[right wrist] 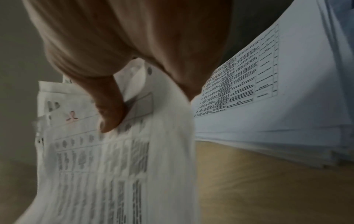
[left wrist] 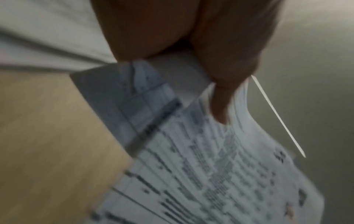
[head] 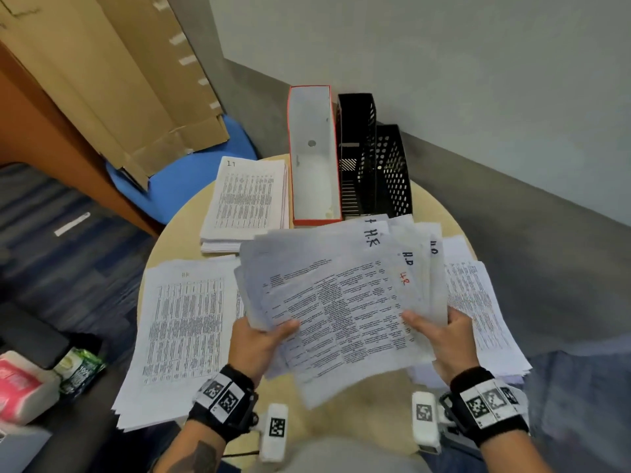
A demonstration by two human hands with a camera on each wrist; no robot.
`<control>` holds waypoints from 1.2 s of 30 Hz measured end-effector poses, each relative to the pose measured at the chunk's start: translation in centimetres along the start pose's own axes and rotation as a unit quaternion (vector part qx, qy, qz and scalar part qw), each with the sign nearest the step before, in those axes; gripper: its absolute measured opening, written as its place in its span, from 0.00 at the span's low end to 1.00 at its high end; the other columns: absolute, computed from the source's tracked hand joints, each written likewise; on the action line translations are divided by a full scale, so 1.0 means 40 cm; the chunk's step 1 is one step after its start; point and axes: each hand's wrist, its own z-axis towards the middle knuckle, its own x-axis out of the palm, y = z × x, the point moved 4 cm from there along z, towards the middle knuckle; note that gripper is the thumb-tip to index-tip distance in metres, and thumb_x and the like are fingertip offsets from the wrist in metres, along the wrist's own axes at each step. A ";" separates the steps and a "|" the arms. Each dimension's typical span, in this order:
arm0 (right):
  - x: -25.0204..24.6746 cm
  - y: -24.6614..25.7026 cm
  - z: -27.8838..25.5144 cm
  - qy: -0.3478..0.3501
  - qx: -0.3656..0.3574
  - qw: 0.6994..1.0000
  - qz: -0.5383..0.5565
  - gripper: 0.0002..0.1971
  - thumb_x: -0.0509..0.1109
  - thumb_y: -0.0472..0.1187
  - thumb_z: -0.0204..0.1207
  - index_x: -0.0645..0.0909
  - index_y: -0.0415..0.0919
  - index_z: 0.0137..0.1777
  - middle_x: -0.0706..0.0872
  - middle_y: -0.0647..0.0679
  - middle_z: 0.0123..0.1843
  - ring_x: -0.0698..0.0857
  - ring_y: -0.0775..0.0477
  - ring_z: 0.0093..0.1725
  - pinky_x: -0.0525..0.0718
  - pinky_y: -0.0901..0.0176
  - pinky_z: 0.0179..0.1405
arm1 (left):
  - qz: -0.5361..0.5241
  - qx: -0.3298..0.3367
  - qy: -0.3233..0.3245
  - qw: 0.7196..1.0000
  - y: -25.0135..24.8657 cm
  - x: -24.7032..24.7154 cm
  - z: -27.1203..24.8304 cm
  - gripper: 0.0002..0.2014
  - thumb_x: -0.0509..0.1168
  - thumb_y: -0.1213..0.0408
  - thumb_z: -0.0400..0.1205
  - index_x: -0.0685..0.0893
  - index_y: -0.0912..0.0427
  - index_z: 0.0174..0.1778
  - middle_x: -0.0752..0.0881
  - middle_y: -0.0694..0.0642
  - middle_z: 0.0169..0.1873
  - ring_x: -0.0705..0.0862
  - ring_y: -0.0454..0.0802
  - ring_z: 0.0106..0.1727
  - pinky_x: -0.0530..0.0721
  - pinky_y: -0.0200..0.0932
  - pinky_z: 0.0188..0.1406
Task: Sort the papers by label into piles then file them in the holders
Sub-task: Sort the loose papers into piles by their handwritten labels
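A fanned bundle of printed papers point(head: 341, 295) marked "H.R" hangs above the round table, held on both sides. My left hand point(head: 259, 339) grips its left edge, thumb on top; my right hand point(head: 440, 332) grips the right edge the same way. The left wrist view shows my left hand point(left wrist: 216, 91) on the bundle point(left wrist: 201, 166); the right wrist view shows my right hand point(right wrist: 113, 109) on the bundle point(right wrist: 105, 159). Three piles lie on the table: one at the back left point(head: 246, 199) marked "IT", one at the left point(head: 181, 332), one at the right point(head: 478, 308).
A red-edged white holder point(head: 314, 158) and two black mesh holders point(head: 358, 151) point(head: 392, 172) stand at the table's point(head: 358, 407) back. A blue chair point(head: 191, 172) with cardboard point(head: 112, 73) is behind left. Packets point(head: 24, 384) lie at lower left.
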 end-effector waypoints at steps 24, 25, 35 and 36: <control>0.021 0.031 0.019 0.015 -0.139 0.989 -0.041 0.14 0.83 0.22 0.66 0.90 0.37 0.47 0.95 0.53 0.39 0.92 0.56 0.40 0.87 0.67 0.38 | 0.097 0.095 -0.071 0.988 -0.034 -0.091 0.077 0.21 0.87 0.70 0.64 0.92 0.51 0.49 0.95 0.46 0.45 0.93 0.43 0.46 0.92 0.39 0.43; 0.021 0.017 0.028 0.016 -0.133 0.990 -0.052 0.14 0.84 0.22 0.65 0.91 0.39 0.46 0.95 0.52 0.39 0.92 0.54 0.41 0.88 0.66 0.39 | 0.087 0.092 -0.058 0.990 -0.025 -0.085 0.080 0.22 0.87 0.71 0.63 0.92 0.50 0.51 0.95 0.49 0.48 0.93 0.45 0.49 0.92 0.41 0.45; 0.029 0.053 0.021 0.046 -0.191 0.980 -0.026 0.11 0.85 0.35 0.61 0.90 0.33 0.42 0.93 0.39 0.39 0.90 0.44 0.40 0.88 0.58 0.40 | 0.090 0.127 -0.046 0.987 -0.017 -0.078 0.109 0.24 0.92 0.62 0.57 0.88 0.64 0.42 0.92 0.58 0.42 0.92 0.53 0.44 0.89 0.52 0.41; 0.017 0.049 0.024 0.053 -0.194 0.979 -0.033 0.14 0.85 0.36 0.60 0.90 0.33 0.45 0.93 0.40 0.41 0.91 0.44 0.43 0.88 0.58 0.44 | 0.081 0.117 -0.034 0.989 -0.006 -0.092 0.114 0.27 0.92 0.61 0.55 0.87 0.62 0.44 0.92 0.58 0.45 0.91 0.56 0.50 0.90 0.53 0.48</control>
